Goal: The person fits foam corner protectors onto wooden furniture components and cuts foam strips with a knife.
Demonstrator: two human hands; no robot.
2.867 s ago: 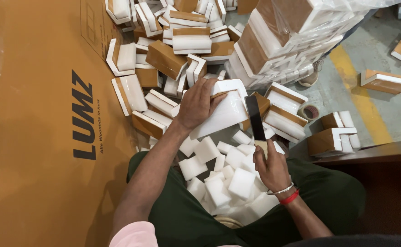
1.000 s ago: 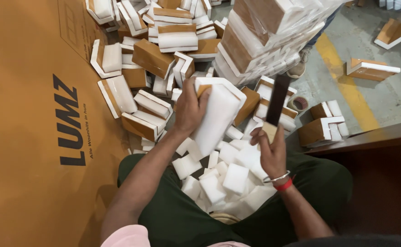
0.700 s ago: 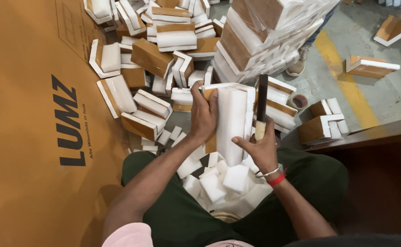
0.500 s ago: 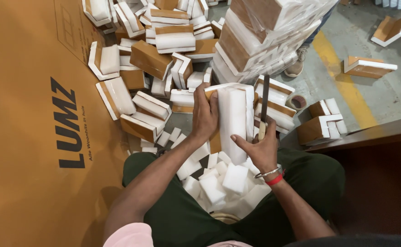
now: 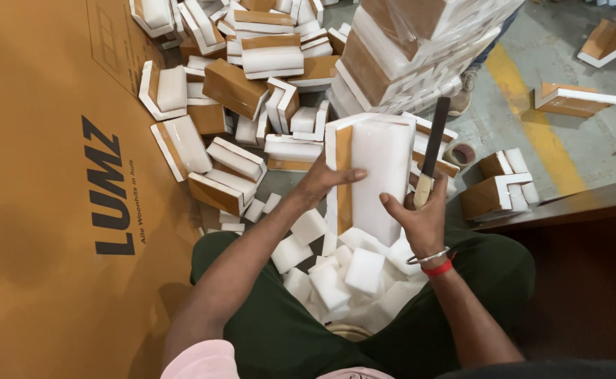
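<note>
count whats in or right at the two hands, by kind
foam corner block, upright, gripped by the left hand and touched by the right hand: 1
knife with dark blade, in the right hand: 1
wrist bands on the right wrist, one metal, one red: 2
total: 4

White foam block [image 5: 382,175] with tan cardboard strip, dark knife blade [image 5: 435,137], apparently pale handle.
</note>
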